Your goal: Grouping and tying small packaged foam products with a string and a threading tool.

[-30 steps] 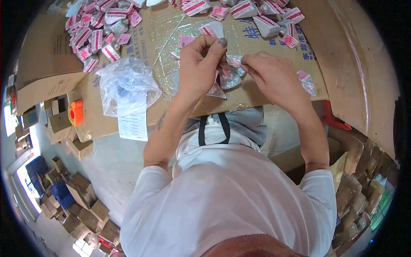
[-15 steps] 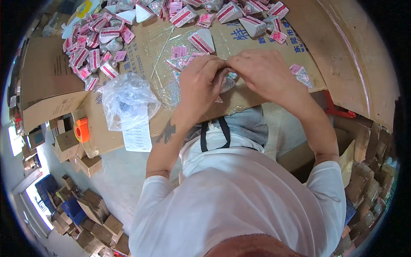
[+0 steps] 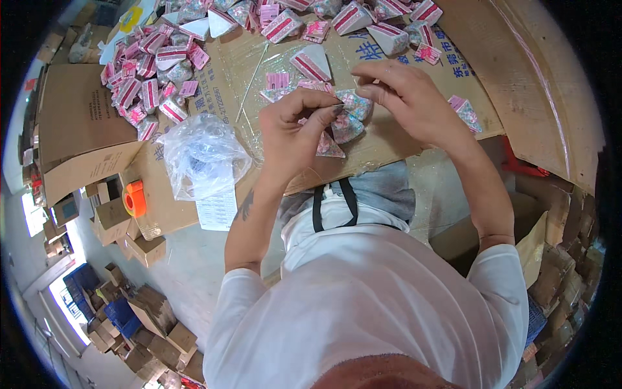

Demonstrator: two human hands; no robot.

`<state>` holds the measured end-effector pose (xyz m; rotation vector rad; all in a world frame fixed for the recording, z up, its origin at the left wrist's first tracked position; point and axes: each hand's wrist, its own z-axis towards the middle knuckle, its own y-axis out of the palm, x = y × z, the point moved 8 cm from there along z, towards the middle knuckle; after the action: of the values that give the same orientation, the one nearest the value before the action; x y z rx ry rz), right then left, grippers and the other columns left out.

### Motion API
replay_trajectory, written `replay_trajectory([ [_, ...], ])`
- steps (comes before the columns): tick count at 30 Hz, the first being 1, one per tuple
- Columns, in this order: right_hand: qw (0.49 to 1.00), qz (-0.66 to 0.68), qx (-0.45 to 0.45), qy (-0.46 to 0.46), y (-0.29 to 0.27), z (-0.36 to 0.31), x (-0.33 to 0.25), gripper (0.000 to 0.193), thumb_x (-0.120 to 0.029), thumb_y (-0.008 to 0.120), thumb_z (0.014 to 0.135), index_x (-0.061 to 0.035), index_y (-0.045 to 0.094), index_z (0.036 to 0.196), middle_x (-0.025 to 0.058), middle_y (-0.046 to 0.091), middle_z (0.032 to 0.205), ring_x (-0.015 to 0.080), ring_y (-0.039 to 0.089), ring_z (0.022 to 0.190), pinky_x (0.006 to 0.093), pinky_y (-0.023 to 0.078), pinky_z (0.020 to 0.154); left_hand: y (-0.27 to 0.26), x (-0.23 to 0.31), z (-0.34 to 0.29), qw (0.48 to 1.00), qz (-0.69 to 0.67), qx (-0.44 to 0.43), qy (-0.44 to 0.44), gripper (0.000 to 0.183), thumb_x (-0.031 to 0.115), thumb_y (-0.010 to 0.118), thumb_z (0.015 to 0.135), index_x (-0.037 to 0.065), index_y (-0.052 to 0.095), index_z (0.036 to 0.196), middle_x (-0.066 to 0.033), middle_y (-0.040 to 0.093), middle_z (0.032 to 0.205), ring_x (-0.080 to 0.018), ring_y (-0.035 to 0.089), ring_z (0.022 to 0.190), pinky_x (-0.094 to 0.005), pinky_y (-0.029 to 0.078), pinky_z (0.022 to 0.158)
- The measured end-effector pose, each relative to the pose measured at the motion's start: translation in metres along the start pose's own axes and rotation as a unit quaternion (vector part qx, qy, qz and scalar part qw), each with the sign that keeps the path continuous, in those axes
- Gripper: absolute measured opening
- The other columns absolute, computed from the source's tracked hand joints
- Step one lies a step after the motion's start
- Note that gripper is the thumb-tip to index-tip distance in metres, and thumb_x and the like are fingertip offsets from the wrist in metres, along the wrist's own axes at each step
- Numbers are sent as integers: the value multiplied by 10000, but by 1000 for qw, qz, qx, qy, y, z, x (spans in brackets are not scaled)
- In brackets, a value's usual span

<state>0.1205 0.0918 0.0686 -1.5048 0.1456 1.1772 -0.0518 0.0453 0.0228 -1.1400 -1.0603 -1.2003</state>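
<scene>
My left hand is closed in a pinch, thumb against forefinger, at the gathered middle of a pink and blue speckled fabric bow. The bow's pointed ends spread out below and to the right of the fingertips. Just right of it, my right hand is raised with thumb and fingers apart, and nothing shows between them. Beyond the hands lie a pink and white wedge-shaped card piece and a small pink card. My left fingers hide part of the speckled cloth beneath.
Pink and white wedge-shaped packs are heaped at the far left. A clear plastic bag rests on a printed sheet left of my forearm. Orange tape is at the cardboard's left edge. One speckled pack lies at right.
My right hand has come away from the left, moving right and opening its fingers. The left hand keeps its pinch and has shifted slightly left, so more of the bow shows.
</scene>
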Motion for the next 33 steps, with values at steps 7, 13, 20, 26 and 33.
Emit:
replay_trajectory([
  [7, 997, -17, -15, -72, 18, -1, 0, 283, -169, 604, 955, -61, 641, 1214, 141, 671, 1120, 341, 630, 1040, 419, 490, 878, 5, 3, 1, 1000, 13, -17, 16, 113, -46, 699, 854, -20, 724, 961, -67, 729, 834, -93, 665, 741, -241, 531, 675],
  [13, 997, -17, -46, -55, 21, -2, 2, 206, -162, 606, 950, -27, 651, 1100, 151, 676, 1070, 350, 629, 993, 429, 493, 839, 8, 1, 2, 999, 19, 15, -24, 93, -34, 702, 869, -25, 717, 960, -64, 731, 819, -87, 665, 737, -234, 531, 664],
  [20, 1000, -19, -17, -3, 22, -10, 12, 250, -183, 609, 952, -24, 648, 1140, 161, 672, 1135, 357, 626, 1061, 426, 492, 895, 15, -13, 1, 996, -47, 36, -73, 256, -46, 710, 864, -25, 656, 1113, -74, 723, 836, -89, 663, 732, -230, 525, 639],
  [26, 999, -26, -29, 7, 24, -7, 12, 311, -184, 599, 960, -46, 624, 1237, 168, 644, 1236, 361, 606, 1150, 425, 480, 966, 16, -16, 5, 990, -71, 18, -117, 354, -63, 704, 856, -24, 552, 1174, -83, 706, 809, -90, 636, 700, -231, 509, 624],
  [33, 992, 9, -124, 28, 38, 0, 25, 236, -163, 606, 950, -43, 660, 1146, 149, 685, 1101, 344, 634, 1054, 428, 493, 913, 14, -25, 5, 986, -87, -2, -140, 269, -52, 714, 849, -35, 570, 1076, -88, 714, 809, -87, 640, 702, -243, 516, 623],
])
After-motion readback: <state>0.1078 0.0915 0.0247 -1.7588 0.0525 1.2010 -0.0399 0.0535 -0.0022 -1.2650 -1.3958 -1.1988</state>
